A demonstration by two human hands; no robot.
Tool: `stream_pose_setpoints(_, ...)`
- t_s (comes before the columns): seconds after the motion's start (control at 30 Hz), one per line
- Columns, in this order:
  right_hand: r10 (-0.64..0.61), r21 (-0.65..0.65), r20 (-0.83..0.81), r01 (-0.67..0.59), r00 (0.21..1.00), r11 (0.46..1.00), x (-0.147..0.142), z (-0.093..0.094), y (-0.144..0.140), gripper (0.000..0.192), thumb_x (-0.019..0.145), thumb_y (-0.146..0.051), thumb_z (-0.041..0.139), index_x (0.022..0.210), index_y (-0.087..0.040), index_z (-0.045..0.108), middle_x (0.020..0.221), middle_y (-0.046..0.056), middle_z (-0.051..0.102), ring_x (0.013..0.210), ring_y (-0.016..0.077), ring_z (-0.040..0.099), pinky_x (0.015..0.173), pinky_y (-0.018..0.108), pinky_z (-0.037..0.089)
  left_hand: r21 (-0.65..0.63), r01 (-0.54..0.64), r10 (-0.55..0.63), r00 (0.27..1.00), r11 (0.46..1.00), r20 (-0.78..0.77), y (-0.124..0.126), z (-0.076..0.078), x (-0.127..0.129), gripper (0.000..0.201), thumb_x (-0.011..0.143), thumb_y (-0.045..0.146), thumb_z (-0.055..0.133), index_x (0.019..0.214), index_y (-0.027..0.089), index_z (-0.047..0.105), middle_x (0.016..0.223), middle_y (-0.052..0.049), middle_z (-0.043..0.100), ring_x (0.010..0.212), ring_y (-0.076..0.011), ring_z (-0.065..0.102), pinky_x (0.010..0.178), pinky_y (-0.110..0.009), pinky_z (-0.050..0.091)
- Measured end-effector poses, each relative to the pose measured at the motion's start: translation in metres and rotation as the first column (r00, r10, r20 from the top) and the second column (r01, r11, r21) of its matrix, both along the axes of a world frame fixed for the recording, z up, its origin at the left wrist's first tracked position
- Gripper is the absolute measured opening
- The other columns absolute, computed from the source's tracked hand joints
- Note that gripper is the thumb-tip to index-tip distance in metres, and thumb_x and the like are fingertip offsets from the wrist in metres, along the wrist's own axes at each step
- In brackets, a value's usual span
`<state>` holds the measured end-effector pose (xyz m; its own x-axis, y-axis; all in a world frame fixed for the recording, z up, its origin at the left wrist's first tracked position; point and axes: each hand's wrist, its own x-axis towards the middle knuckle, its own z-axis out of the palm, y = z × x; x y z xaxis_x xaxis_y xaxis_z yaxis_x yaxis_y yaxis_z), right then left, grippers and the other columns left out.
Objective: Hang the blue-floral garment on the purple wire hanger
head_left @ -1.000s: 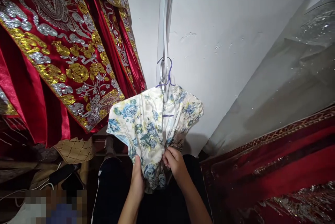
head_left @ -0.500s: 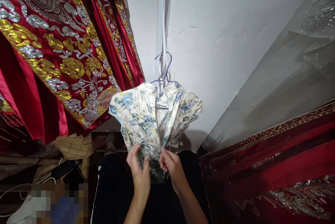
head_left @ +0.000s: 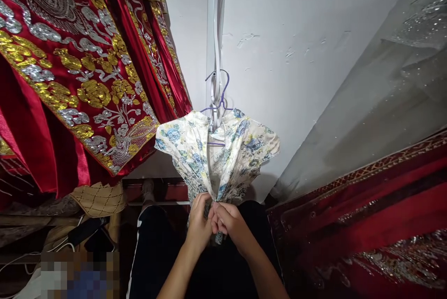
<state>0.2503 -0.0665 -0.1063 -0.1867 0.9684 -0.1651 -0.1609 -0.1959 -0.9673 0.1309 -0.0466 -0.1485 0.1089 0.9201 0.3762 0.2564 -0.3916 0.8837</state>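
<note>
A cream short-sleeved garment printed with blue flowers (head_left: 216,154) is suspended from a thin purple wire hanger (head_left: 218,98) against the white wall (head_left: 296,57). Its gathered lower fabric is pinched between the left hand (head_left: 199,224) and right hand (head_left: 228,222) — both closed, touching each other — beside red embroidered robes (head_left: 80,71).

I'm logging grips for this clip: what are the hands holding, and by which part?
Both hands, left hand and right hand, clutch the floral garment by its gathered lower part, below the purple hanger.
</note>
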Motion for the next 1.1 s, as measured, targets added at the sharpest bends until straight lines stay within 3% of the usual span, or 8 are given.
stream_pose_setpoints(0.23,-0.046,-0.040,0.072,0.049,0.996,0.998,0.023,0.011,0.013,0.043,0.088,-0.051,0.053,0.066,-0.015,0.062,0.043,0.000,0.056,0.036,0.0065,0.033,0.042,0.023,0.017,0.028,0.015,-0.015,1.000,0.999,-0.004,0.000,-0.009,0.014,0.011,0.093,0.022,0.051,0.081,0.023,0.052,0.084,-0.004,0.056,0.082,-0.0221,0.057,0.073,-0.033,0.046)
stream_pose_setpoints(0.5,-0.211,0.242,-0.245,0.271,0.946,0.932,0.057,0.150,0.087,0.025,0.076,-0.037,0.076,0.071,-0.015,0.064,0.049,-0.006,0.050,0.039,0.0035,0.032,0.037,0.017,0.022,0.043,0.106,-0.100,0.988,0.993,-0.122,0.001,-0.018,0.018,0.021,0.100,0.027,0.044,0.079,0.021,0.046,0.083,-0.004,0.051,0.079,-0.0193,0.053,0.070,-0.030,0.042)
stream_pose_setpoints(0.63,-0.232,0.311,-0.274,0.314,0.933,0.897,0.043,0.176,0.091,0.023,0.080,-0.035,0.071,0.071,-0.014,0.064,0.046,-0.005,0.050,0.037,0.0036,0.032,0.035,0.016,0.018,0.029,0.148,-0.140,0.971,0.989,-0.194,0.009,-0.015,0.004,0.021,0.100,0.027,0.043,0.082,0.020,0.049,0.085,-0.005,0.054,0.082,-0.0190,0.054,0.074,-0.030,0.042)
stream_pose_setpoints(0.7,-0.254,0.354,-0.216,0.318,0.943,0.880,0.034,0.167,0.085,0.025,0.085,-0.037,0.065,0.073,-0.015,0.065,0.048,-0.003,0.054,0.038,0.0048,0.036,0.036,0.017,0.021,-0.001,0.189,-0.185,0.957,0.982,-0.225,0.017,0.003,-0.004,0.016,0.100,0.027,0.045,0.088,0.020,0.053,0.088,-0.005,0.057,0.083,-0.0192,0.056,0.074,-0.031,0.044)
stream_pose_setpoints(0.8,-0.266,0.423,-0.144,0.303,0.953,0.854,0.023,0.150,0.075,0.028,0.090,-0.035,0.055,0.072,-0.016,0.064,0.047,-0.003,0.054,0.040,0.0061,0.038,0.039,0.017,0.026,0.042,0.243,-0.231,0.955,0.969,-0.186,0.034,0.056,-0.012,0.018,0.101,0.027,0.046,0.114,0.021,0.058,0.102,-0.006,0.064,0.093,-0.0196,0.061,0.083,-0.033,0.048)
stream_pose_setpoints(0.93,-0.243,0.479,-0.023,0.224,0.970,0.849,0.018,0.153,0.060,0.026,0.090,-0.027,0.050,0.069,-0.017,0.063,0.046,-0.004,0.054,0.041,0.0070,0.039,0.043,0.019,0.030,0.417,0.133,-0.106,0.990,0.899,-0.087,0.057,0.150,-0.010,0.039,0.102,0.023,0.048,0.140,0.024,0.049,0.116,-0.008,0.065,0.105,-0.0187,0.062,0.095,-0.034,0.048)
stream_pose_setpoints(1.0,-0.253,0.500,0.018,0.210,0.967,0.840,0.020,0.161,0.054,0.026,0.089,-0.026,0.050,0.068,-0.017,0.062,0.044,-0.005,0.053,0.041,0.0074,0.039,0.045,0.019,0.031,0.532,0.142,-0.072,0.986,0.835,-0.151,0.065,0.186,-0.004,0.031,0.101,0.021,0.050,0.131,0.022,0.058,0.109,-0.007,0.066,0.099,-0.0172,0.062,0.091,-0.032,0.049)
stream_pose_setpoints(1.1,-0.301,0.532,0.039,0.235,0.953,0.813,0.024,0.162,0.055,0.028,0.090,-0.030,0.051,0.068,-0.018,0.061,0.043,-0.005,0.051,0.041,0.0079,0.039,0.045,0.021,0.030,0.612,0.173,-0.015,0.967,0.772,-0.255,0.068,0.212,0.006,0.015,0.100,0.019,0.052,0.106,0.018,0.065,0.096,-0.006,0.066,0.089,-0.0159,0.061,0.082,-0.029,0.048)
